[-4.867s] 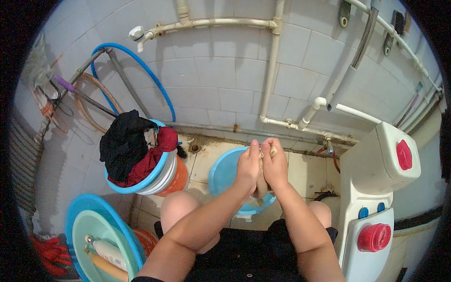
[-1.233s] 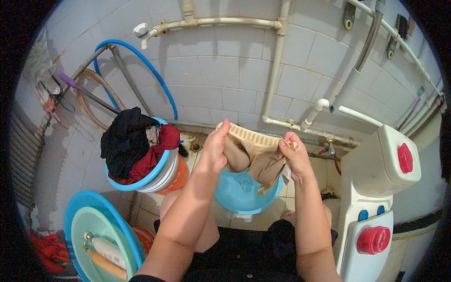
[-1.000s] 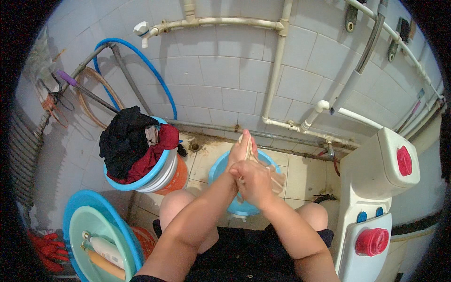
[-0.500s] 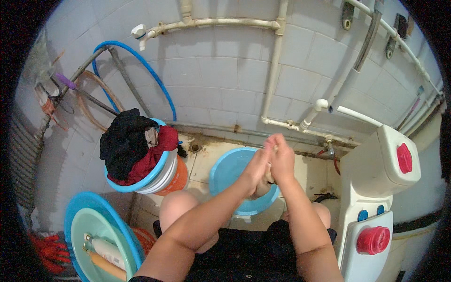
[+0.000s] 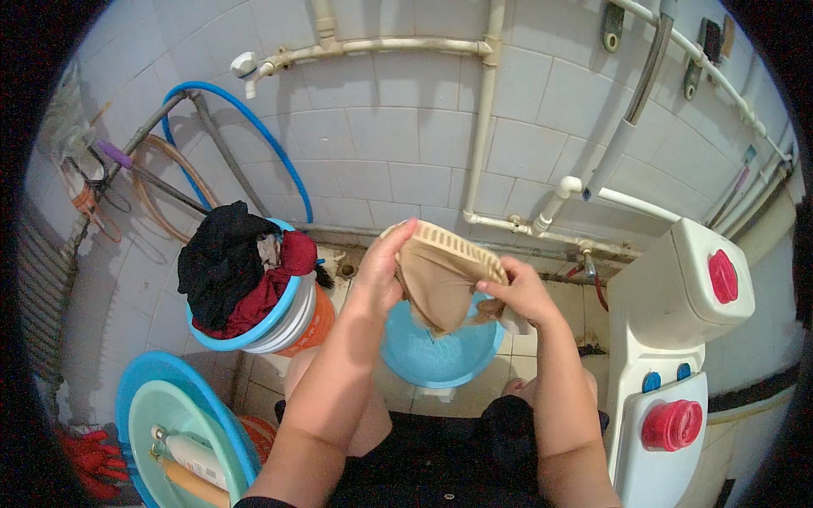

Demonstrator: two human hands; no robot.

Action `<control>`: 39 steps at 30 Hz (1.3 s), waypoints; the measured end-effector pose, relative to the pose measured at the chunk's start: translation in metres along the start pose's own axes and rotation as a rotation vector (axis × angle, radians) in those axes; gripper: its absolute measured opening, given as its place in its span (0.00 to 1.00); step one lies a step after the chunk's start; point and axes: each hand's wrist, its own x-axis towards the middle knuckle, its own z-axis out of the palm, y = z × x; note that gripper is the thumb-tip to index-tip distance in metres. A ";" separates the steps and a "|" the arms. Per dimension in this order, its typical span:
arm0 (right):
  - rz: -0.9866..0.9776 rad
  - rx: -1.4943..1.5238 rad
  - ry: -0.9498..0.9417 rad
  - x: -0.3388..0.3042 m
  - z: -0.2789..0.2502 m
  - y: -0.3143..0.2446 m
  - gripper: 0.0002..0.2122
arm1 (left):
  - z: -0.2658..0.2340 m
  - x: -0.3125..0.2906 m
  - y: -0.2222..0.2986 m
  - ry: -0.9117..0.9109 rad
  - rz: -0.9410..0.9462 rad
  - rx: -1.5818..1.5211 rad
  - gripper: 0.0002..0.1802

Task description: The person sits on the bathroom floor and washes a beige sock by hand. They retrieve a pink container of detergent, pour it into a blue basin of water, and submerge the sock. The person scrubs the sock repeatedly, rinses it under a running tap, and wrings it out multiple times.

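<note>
Stretched between my two hands is a wet-looking beige garment with a ribbed elastic band along its upper edge. My left hand grips the band's left end, and my right hand pinches the right end with the thumb on top. Loose cloth hangs down in a point near the middle and bunches under the right fingers. Just below it, a light blue basin with water in it stands on the tiled floor between my knees. The garment covers the basin's far rim.
To the left, a blue basin piled with black and dark red clothes rests on an orange-and-white bucket. Nearer stands a green basin holding bottles. A white toilet-shaped unit is at right; pipes run along the wall.
The garment was wrung between my clasped hands over the basin. Now my hands have moved apart, the left one leftward, and the cloth is spread open between them.
</note>
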 end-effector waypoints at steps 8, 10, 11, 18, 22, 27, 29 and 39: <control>-0.313 0.878 0.162 0.012 0.023 0.012 0.10 | -0.003 0.005 -0.030 -0.016 0.042 0.132 0.18; -0.419 0.509 0.180 0.008 0.043 0.006 0.11 | -0.001 0.010 -0.041 0.004 0.022 0.115 0.18; -0.470 0.323 0.188 0.004 0.053 0.003 0.11 | 0.000 0.014 -0.046 0.013 0.013 0.106 0.18; -0.457 -0.726 0.281 -0.009 0.092 -0.007 0.09 | 0.009 0.006 -0.074 0.209 -0.154 0.108 0.22; -0.216 -0.562 0.486 0.021 0.055 -0.002 0.11 | 0.052 -0.011 -0.094 0.291 -0.056 -0.132 0.20; -0.526 -0.751 0.400 -0.012 0.105 0.004 0.20 | -0.051 0.037 -0.116 -0.598 -0.096 -0.545 0.22; -0.518 -0.658 0.450 -0.008 0.107 0.010 0.11 | -0.043 0.035 -0.121 -0.523 -0.068 -0.562 0.22; -0.475 -0.598 0.487 -0.004 0.097 0.012 0.11 | -0.007 0.000 -0.095 -0.189 -0.183 -0.270 0.22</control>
